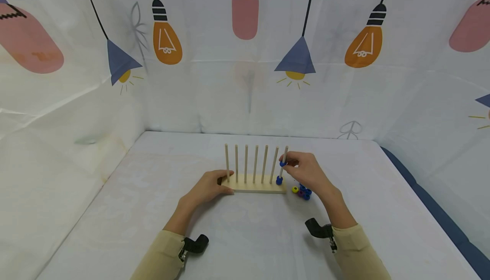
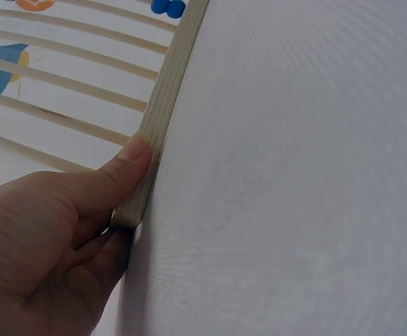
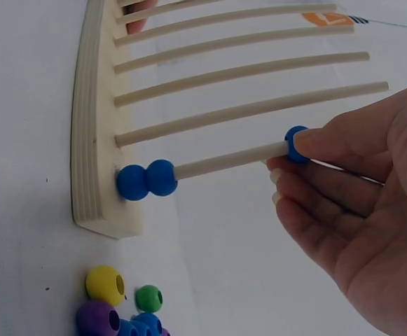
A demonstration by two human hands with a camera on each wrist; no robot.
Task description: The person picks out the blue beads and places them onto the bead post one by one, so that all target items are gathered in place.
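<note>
A pale wooden base (image 1: 254,187) with a row of several upright pegs (image 1: 255,164) stands on the white table. My left hand (image 1: 208,186) grips its left end, the thumb (image 2: 134,150) along the front edge and the fingers around the end. At the rightmost peg, my right hand (image 1: 306,170) pinches a blue bead (image 3: 298,144) that is threaded on the upper part of that peg. Two blue beads (image 3: 147,180) sit at the bottom of the same peg, against the base. The other pegs carry no beads.
Just right of the base lies a small group of loose beads (image 1: 306,196), including a yellow bead (image 3: 105,284), a purple bead (image 3: 97,318), a green bead (image 3: 148,298) and several blue ones. A white printed sheet (image 1: 214,92) rises behind the table (image 1: 245,237).
</note>
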